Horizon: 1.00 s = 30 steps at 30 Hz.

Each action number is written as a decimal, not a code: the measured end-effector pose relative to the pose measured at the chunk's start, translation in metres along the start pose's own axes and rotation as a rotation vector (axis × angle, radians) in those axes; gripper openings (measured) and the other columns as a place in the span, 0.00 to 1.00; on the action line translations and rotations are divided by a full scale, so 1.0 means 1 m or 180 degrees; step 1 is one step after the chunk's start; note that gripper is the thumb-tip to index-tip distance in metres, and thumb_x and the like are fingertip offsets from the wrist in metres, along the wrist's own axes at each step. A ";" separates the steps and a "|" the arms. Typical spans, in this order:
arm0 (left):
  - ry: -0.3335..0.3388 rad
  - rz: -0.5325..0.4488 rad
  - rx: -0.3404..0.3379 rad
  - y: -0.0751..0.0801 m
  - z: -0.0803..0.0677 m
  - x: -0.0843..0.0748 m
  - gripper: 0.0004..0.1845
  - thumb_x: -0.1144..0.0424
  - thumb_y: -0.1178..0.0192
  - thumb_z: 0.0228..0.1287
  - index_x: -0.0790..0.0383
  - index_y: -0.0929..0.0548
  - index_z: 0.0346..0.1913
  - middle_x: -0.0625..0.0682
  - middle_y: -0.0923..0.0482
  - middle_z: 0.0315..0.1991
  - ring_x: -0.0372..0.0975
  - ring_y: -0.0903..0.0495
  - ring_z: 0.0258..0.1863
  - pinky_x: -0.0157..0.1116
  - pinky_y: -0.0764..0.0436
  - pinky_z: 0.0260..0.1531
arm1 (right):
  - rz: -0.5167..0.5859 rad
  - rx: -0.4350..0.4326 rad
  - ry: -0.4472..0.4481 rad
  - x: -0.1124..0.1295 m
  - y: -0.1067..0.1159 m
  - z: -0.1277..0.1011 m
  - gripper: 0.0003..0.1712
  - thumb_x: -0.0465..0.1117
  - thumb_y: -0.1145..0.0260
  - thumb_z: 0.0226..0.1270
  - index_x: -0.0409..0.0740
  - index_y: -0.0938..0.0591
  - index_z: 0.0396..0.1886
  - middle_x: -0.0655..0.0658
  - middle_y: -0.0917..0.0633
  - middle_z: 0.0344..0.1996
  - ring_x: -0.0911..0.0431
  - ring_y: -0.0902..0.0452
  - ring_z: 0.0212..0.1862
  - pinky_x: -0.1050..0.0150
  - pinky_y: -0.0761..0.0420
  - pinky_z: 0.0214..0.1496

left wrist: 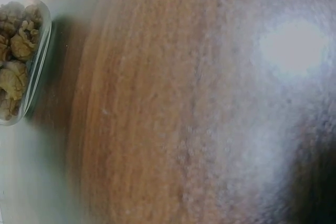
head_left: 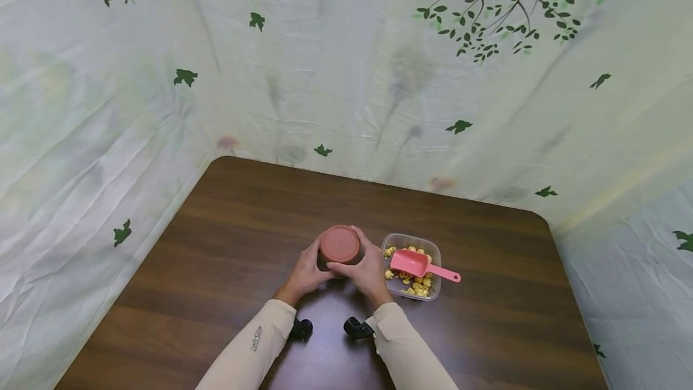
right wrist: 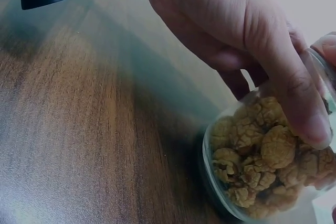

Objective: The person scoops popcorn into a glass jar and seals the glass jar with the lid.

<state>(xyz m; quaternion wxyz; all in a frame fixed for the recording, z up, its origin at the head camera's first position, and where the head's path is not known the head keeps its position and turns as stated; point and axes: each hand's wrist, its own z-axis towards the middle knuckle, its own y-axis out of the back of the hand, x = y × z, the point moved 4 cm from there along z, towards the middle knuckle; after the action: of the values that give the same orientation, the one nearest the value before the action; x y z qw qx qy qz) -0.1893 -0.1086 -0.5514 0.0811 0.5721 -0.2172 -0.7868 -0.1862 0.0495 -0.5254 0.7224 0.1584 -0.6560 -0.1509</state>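
A clear jar (right wrist: pixel 226 182) of caramel popcorn has a round reddish-brown lid (head_left: pixel 340 244), seen from above in the head view. My left hand (head_left: pixel 306 272) holds the jar from its left side. In the right wrist view the left thumb (right wrist: pixel 310 124) lies across the clear wall, over the popcorn. My right hand (head_left: pixel 369 268) grips the lid from the right, with thumb at its near edge and fingers at its far side. Only bits of the right fingers show at the right wrist view's edge. The left wrist view shows neither hand.
Right of the hands stands a clear plastic tub (head_left: pixel 436 294) with popcorn (head_left: pixel 419 287) inside. A pink scoop (head_left: pixel 411 262) lies over it, handle sticking out past the rim. Black wrist cameras (head_left: pixel 357 328) hang under the sleeves. The brown table (head_left: pixel 243 215) meets leaf-patterned cloth behind.
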 end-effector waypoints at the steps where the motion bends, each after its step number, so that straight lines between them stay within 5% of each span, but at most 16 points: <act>1: 0.0003 0.0010 0.0001 0.000 0.000 0.000 0.48 0.63 0.23 0.43 0.69 0.37 0.68 0.66 0.27 0.60 0.55 0.28 0.60 0.55 0.32 0.60 | 0.0006 -0.0002 -0.0008 0.000 0.000 0.000 0.54 0.53 0.16 0.36 0.51 0.28 0.68 0.44 0.20 0.57 0.48 0.25 0.57 0.45 0.30 0.62; 14: 0.0089 -0.0020 0.0082 -0.003 0.001 0.001 0.48 0.63 0.23 0.44 0.67 0.37 0.69 0.65 0.28 0.61 0.54 0.29 0.61 0.54 0.32 0.61 | -0.0030 -0.0126 0.0065 -0.001 0.001 -0.002 0.52 0.52 0.16 0.36 0.51 0.27 0.66 0.44 0.19 0.56 0.47 0.24 0.57 0.44 0.29 0.60; 25: 0.0103 -0.0088 0.0134 -0.004 0.002 0.000 0.49 0.66 0.23 0.45 0.70 0.40 0.70 0.67 0.30 0.62 0.56 0.31 0.62 0.55 0.33 0.61 | 0.0093 -0.0017 0.0074 -0.003 0.000 -0.004 0.53 0.50 0.17 0.39 0.49 0.31 0.69 0.44 0.20 0.58 0.48 0.26 0.58 0.43 0.30 0.61; 30: 0.0079 -0.0043 0.0150 -0.002 0.003 0.001 0.49 0.66 0.23 0.44 0.70 0.40 0.69 0.68 0.30 0.62 0.57 0.30 0.61 0.56 0.33 0.61 | 0.0270 0.0234 -0.0013 0.001 0.003 -0.001 0.55 0.48 0.17 0.41 0.48 0.34 0.71 0.43 0.25 0.63 0.47 0.30 0.62 0.43 0.34 0.65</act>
<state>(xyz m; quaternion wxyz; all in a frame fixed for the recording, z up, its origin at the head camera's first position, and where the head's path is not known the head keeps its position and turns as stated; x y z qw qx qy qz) -0.1920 -0.1066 -0.5519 0.0649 0.5850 -0.2308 -0.7748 -0.1850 0.0514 -0.5236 0.7205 0.1566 -0.6687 -0.0963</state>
